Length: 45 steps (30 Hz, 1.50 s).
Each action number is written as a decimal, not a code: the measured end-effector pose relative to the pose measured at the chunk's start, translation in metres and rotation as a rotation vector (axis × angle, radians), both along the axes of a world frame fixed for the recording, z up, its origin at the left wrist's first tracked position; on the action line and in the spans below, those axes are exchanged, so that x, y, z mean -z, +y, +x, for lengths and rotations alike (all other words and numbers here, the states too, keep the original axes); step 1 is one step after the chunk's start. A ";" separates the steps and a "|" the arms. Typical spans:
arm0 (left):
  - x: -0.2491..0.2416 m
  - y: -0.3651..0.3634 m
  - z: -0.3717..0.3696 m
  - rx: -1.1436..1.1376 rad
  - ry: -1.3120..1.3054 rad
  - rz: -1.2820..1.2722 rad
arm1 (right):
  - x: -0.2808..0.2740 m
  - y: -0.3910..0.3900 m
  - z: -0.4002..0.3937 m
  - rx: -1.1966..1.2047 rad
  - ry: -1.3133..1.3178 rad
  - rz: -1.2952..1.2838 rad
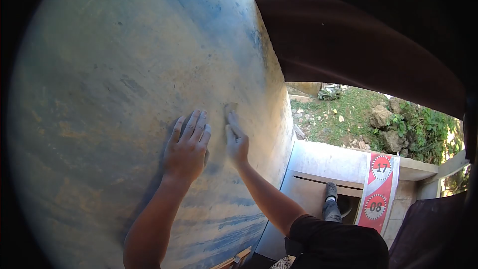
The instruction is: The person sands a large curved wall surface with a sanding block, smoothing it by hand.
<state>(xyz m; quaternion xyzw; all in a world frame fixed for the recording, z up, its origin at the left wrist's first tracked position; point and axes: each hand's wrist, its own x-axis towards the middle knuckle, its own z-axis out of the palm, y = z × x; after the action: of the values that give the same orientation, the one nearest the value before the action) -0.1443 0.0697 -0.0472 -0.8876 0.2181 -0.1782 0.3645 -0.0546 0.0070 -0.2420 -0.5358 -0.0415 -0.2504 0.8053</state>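
Left hand point(188, 144) on blotchy surface point(119, 89), right hand point(237, 142) holding small piece point(231, 106)

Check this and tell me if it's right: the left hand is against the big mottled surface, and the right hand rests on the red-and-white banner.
Wrong about the right hand: the head view shows it at the mottled surface too, well away from the red-and-white banner. The left hand is as you say.

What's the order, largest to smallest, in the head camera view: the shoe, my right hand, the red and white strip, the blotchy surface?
1. Blotchy surface, by far
2. Red and white strip
3. Right hand
4. Shoe
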 end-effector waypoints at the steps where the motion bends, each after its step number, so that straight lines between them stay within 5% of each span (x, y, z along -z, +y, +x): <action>1: 0.001 0.001 0.000 0.006 -0.015 -0.011 | -0.008 -0.003 -0.007 0.000 0.010 -0.007; 5: 0.002 -0.002 0.000 0.005 -0.011 -0.030 | 0.020 -0.011 -0.005 0.012 -0.169 -0.174; 9: 0.005 -0.003 -0.001 -0.010 0.009 0.025 | 0.152 0.003 0.020 0.018 0.387 0.047; 12: 0.007 -0.005 -0.002 -0.014 0.018 0.012 | 0.149 -0.008 0.023 -0.039 0.686 -0.026; 15: 0.004 -0.007 0.000 -0.028 0.032 -0.015 | 0.071 0.022 0.016 0.091 0.226 0.137; 18: 0.005 -0.006 -0.003 -0.025 0.046 -0.043 | -0.013 0.002 -0.021 -0.037 -0.102 0.006; 23: 0.001 -0.010 -0.002 -0.022 0.058 -0.082 | 0.069 0.003 0.001 -0.020 -0.195 -0.067; 25: 0.002 -0.012 -0.003 -0.039 0.056 -0.068 | 0.115 0.006 0.012 0.088 0.254 0.055; 29: 0.003 -0.010 -0.002 -0.032 0.048 -0.069 | 0.110 0.001 0.026 -0.011 0.583 0.179; 33: 0.001 -0.011 -0.003 -0.047 0.061 -0.081 | 0.011 -0.003 -0.010 -0.063 -0.012 0.061; 37: 0.003 -0.010 -0.003 -0.029 0.044 -0.078 | 0.017 -0.004 -0.016 -0.067 -0.160 -0.028; 39: 0.002 -0.011 -0.003 -0.032 0.051 -0.078 | 0.065 0.000 -0.002 0.066 -0.107 -0.103; 41: 0.003 -0.013 -0.005 -0.045 0.056 -0.082 | 0.109 0.008 0.009 0.028 0.366 0.181; 45: 0.001 -0.017 -0.003 -0.044 0.060 -0.062 | 0.140 0.017 0.046 0.191 0.532 0.154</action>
<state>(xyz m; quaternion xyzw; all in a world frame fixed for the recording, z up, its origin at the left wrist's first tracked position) -0.1469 0.0526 -0.0479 -0.9080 0.2036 -0.1503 0.3338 -0.0087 0.0236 -0.3815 -0.5213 0.2407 -0.1783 0.7991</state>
